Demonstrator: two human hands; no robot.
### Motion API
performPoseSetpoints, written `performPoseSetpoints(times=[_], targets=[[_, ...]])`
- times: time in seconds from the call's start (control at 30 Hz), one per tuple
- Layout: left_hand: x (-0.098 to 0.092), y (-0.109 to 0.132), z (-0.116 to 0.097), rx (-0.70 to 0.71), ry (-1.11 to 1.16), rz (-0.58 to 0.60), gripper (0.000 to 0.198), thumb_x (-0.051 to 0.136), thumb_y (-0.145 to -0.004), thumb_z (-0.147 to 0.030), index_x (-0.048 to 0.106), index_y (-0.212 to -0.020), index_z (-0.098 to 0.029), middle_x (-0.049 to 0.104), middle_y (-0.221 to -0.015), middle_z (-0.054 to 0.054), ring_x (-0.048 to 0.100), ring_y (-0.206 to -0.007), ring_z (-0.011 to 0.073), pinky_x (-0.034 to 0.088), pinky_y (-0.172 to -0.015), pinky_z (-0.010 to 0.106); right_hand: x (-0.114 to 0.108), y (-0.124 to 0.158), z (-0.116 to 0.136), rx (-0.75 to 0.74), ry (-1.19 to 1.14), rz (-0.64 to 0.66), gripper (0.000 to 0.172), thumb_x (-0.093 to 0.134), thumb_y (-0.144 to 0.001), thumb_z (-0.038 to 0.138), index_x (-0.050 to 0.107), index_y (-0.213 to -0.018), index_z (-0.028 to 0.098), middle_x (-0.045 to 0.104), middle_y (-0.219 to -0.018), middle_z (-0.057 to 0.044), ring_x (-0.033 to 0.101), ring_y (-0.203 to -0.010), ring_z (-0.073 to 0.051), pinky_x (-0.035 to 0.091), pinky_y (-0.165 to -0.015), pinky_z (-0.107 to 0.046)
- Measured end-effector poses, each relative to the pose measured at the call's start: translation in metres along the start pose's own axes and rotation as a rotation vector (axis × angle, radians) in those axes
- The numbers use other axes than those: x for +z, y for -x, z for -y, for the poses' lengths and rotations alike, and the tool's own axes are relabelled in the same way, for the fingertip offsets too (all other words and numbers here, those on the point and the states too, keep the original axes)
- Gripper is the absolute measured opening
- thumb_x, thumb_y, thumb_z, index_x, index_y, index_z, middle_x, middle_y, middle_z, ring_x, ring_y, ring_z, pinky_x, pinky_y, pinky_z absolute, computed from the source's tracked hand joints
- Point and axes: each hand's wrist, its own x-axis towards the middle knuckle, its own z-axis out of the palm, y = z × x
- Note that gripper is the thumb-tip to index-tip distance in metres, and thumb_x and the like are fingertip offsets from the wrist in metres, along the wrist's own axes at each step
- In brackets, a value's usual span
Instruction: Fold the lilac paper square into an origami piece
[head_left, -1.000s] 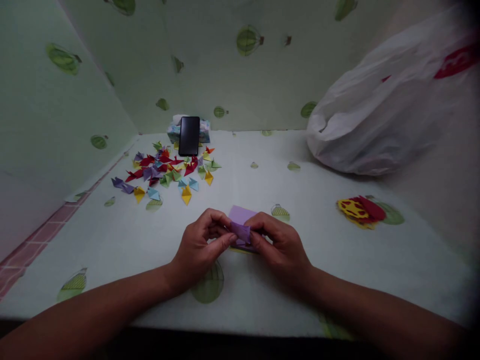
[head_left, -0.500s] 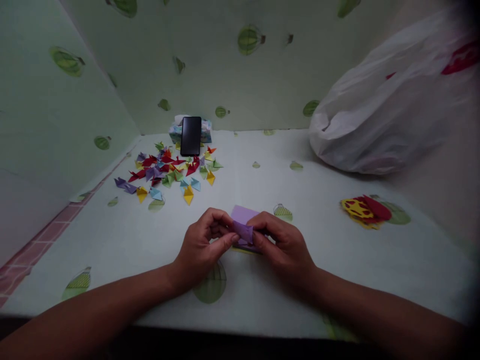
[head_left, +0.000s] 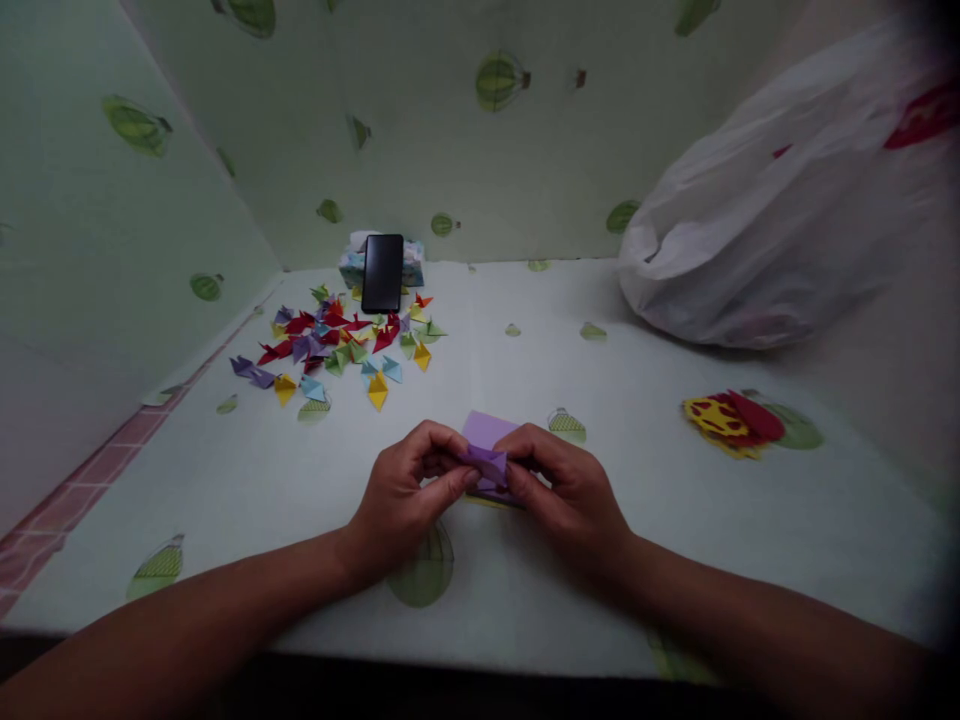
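Between my two hands is a small folded piece of purple origami paper (head_left: 489, 463). My left hand (head_left: 420, 475) pinches its left end between thumb and fingers. On the other end, my right hand (head_left: 566, 485) has a pinch grip too. The top edge of the piece gapes a little, with a layer bulging toward me. Just beneath and behind it lies a stack of paper with a lilac sheet (head_left: 486, 427) on top and a yellow edge at the bottom. My fingers hide parts of both the folded piece and the stack.
Many-coloured folded paper birds (head_left: 337, 340) lie in a pile at the back left. A black phone (head_left: 382, 273) leans on a tissue box (head_left: 413, 262) behind them. Red and yellow cut-out shapes (head_left: 727, 422) lie at right, below a big white plastic bag (head_left: 750, 230).
The folded purple paper has opened slightly along its top edge, where it looked flatter before. Both hands keep their grip and have barely moved.
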Motion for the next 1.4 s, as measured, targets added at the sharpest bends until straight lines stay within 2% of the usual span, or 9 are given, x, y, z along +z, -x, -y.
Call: performPoseSetpoints(times=[0.4,0.77,1.4], targets=[[-0.003,-0.0007,-0.0021,0.158,-0.151,0.049,0.004,0.067,-0.085,-0.014,0.067,-0.088,-0.016,0.063,-0.087,0.004,0.062,-0.079,0.0139,0.051,-0.07,0.026,0.0002,-0.0002,0.0004,0.003,-0.006,0.037,0.013,0.055,-0.09,0.013,0.063,-0.08,0.018,0.062,-0.074,-0.001,0.056,-0.067,-0.013,0.043,-0.063,-0.027],[-0.0037,0.0002,-0.0049,0.191,-0.214,0.045,0.004,0.067,-0.086,-0.014,0.069,-0.089,-0.017,0.064,-0.084,0.003,0.06,-0.076,0.0141,0.048,-0.068,0.027,0.0019,-0.0012,-0.0002,-0.052,-0.014,0.037,0.013,0.056,-0.088,0.011,0.061,-0.078,0.017,0.061,-0.072,-0.001,0.054,-0.065,-0.012,0.04,-0.06,-0.025],[-0.0035,0.0002,-0.006,0.098,-0.155,0.07,0.003,0.069,-0.084,-0.019,0.069,-0.083,-0.017,0.065,-0.077,0.003,0.06,-0.07,0.014,0.048,-0.065,0.026,0.0016,-0.0014,-0.0008,-0.064,-0.043,0.076,0.014,0.056,-0.089,0.012,0.061,-0.077,0.017,0.061,-0.071,0.0,0.053,-0.063,-0.011,0.041,-0.059,-0.024]])
